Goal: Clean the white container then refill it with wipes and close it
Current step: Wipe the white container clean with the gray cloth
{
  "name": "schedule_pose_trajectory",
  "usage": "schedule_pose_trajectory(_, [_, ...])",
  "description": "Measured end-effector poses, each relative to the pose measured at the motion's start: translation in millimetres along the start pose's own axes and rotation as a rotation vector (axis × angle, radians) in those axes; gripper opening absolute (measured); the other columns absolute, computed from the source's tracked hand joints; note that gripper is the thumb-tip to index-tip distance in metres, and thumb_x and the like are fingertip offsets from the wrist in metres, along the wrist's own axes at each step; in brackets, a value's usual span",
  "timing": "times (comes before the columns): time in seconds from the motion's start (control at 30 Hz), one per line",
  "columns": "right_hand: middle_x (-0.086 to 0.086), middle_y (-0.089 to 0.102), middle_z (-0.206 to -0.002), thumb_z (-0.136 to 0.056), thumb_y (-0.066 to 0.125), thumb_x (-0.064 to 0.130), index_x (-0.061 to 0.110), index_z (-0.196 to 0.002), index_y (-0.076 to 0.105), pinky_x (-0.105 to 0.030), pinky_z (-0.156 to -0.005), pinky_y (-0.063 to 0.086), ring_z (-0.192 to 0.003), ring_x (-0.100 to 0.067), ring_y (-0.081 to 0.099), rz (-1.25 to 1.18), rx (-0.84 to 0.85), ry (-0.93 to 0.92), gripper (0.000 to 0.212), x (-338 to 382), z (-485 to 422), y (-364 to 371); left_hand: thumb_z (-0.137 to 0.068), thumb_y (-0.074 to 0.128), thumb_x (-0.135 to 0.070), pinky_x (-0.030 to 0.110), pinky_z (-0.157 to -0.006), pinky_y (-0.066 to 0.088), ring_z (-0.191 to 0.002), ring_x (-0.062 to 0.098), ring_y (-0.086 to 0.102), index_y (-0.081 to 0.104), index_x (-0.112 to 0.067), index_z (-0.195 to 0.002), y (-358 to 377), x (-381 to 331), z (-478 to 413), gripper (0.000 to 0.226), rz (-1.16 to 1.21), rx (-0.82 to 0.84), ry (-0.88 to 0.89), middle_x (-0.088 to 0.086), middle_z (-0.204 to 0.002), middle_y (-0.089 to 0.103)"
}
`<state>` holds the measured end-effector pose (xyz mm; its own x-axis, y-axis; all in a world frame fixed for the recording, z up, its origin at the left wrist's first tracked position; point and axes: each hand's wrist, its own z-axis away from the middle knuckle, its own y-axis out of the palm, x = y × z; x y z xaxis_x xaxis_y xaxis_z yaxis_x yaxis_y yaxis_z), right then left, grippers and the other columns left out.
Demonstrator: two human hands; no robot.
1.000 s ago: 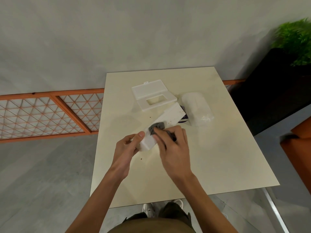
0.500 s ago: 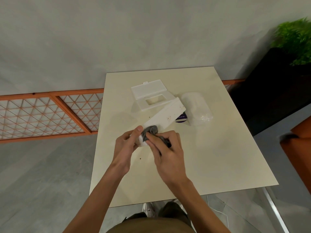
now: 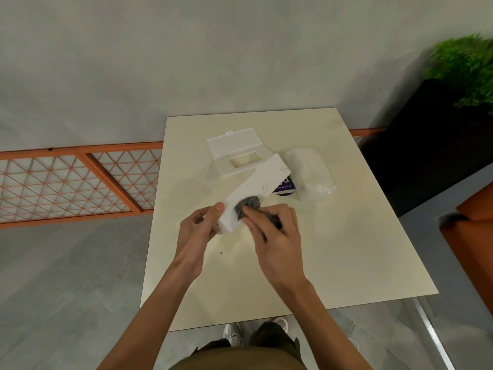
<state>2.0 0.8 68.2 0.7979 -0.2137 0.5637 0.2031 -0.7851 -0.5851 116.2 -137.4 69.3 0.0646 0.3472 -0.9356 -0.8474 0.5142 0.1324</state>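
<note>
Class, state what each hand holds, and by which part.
The left hand grips the white container by its near end; the right hand pinches a grey cloth pressed on its upper face.

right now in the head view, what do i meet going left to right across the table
left hand → grey cloth → clear pack of wipes; the white container and lid overlap these, so left out

A plain grey wall point(image 3: 186, 62) fills the far side under soft, even light. At its base runs an orange lattice railing point(image 3: 66, 182) of 2 panels with triangular mesh. A cream rectangular table point(image 3: 346, 236) stands on a grey floor point(image 3: 66, 289). On the right, a green plant point(image 3: 466, 65) sits in a black planter point(image 3: 426, 142), near an orange seat point(image 3: 474, 222).
</note>
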Motion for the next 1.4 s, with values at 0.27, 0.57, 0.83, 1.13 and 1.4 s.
schedule_pose_trajectory(0.27, [0.002, 0.056, -0.115, -0.109, 0.064, 0.033, 0.019, -0.13, 0.079, -0.045, -0.075, 0.056, -0.09, -0.026, 0.057, 0.003, 0.031, -0.077, 0.029, 26.5, 2.6, 6.0, -0.078, 0.078, -0.064, 0.041, -0.101, 0.057, -0.109, 0.026, 0.075, 0.076, -0.002, -0.112, -0.7, -1.3, 3.6, 0.071, -0.005, 0.033, 0.025, 0.017, -0.108, 0.078])
schedule_pose_trajectory(0.57, [-0.001, 0.055, -0.115, -0.108, 0.066, 0.026, 0.015, -0.132, 0.078, -0.041, -0.079, 0.056, -0.095, -0.026, 0.059, -0.014, -0.01, -0.035, 0.028, 27.9, -10.1, 9.5, -0.08, 0.077, -0.062, 0.042, -0.103, 0.056, -0.117, 0.029, 0.072, 0.075, -0.006, -0.118, -3.1, 0.7, 2.8, 0.067, 0.01, 0.04, 0.016, 0.014, -0.117, 0.077])
schedule_pose_trajectory(0.83, [-0.003, 0.074, -0.132, -0.108, 0.068, 0.023, 0.013, -0.128, 0.08, -0.036, -0.091, 0.056, -0.101, -0.024, 0.06, 0.06, -0.154, 0.0, 0.025, 9.7, -23.6, 7.2, -0.072, 0.079, -0.062, 0.043, -0.104, 0.057, -0.114, 0.025, 0.073, 0.074, -0.01, -0.12, -7.7, 2.6, 2.8, 0.071, -0.007, 0.019, 0.02, 0.008, -0.117, 0.078])
schedule_pose_trajectory(1.13, [0.0, 0.069, -0.145, -0.107, 0.07, 0.02, 0.013, -0.13, 0.079, -0.022, -0.094, 0.045, -0.091, -0.033, 0.067, 0.076, -0.086, -0.055, 0.025, 6.9, -19.6, 13.2, -0.07, 0.081, -0.061, 0.035, -0.096, 0.059, -0.113, 0.023, 0.074, 0.073, -0.009, -0.121, -5.8, -0.1, 0.7, 0.074, 0.0, 0.015, 0.037, 0.007, -0.115, 0.079])
schedule_pose_trajectory(1.4, [0.003, 0.064, -0.152, -0.107, 0.07, 0.016, 0.015, -0.134, 0.076, -0.026, -0.091, 0.043, -0.094, -0.032, 0.07, 0.099, 0.028, -0.15, 0.028, 1.6, -14.2, 9.4, -0.071, 0.082, -0.06, 0.041, -0.103, 0.057, -0.113, 0.026, 0.074, 0.074, -0.008, -0.12, -8.8, 0.9, 3.0, 0.072, 0.002, 0.028, 0.031, 0.009, -0.115, 0.079])
